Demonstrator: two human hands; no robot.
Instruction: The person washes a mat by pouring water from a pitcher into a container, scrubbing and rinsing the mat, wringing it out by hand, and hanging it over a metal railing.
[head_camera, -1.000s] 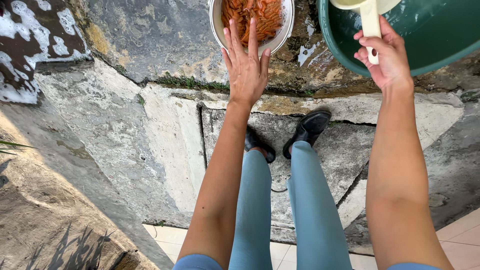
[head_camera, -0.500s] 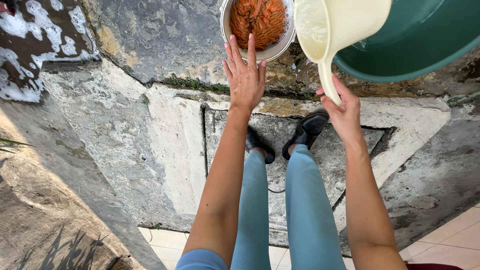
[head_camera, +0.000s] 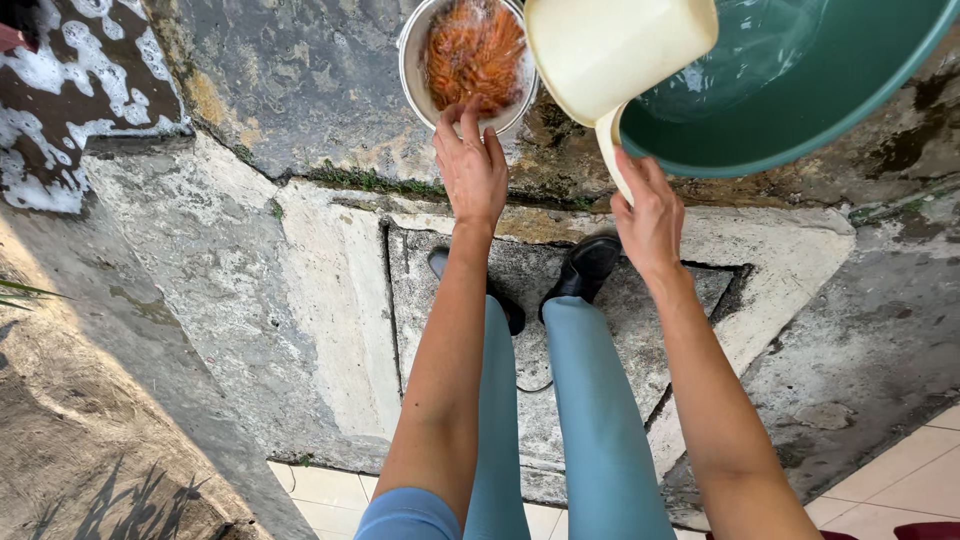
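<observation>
Cracked grey concrete floor (head_camera: 250, 300) lay stained and weathered, with moss (head_camera: 370, 182) along one seam. White foam patches (head_camera: 60, 110) covered a dark wet surface at upper left. Pale floor tiles (head_camera: 320, 495) bordered the lower edge.

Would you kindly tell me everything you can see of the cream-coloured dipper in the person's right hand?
The cream dipper looks like smooth plastic: a round, deep cup with a flat handle running down from its near side. The right hand grips that handle's lower end. The cup is tipped toward the metal bowl of orange pieces, beside the green basin of water. Its mouth faces away, so its contents are hidden.
</observation>
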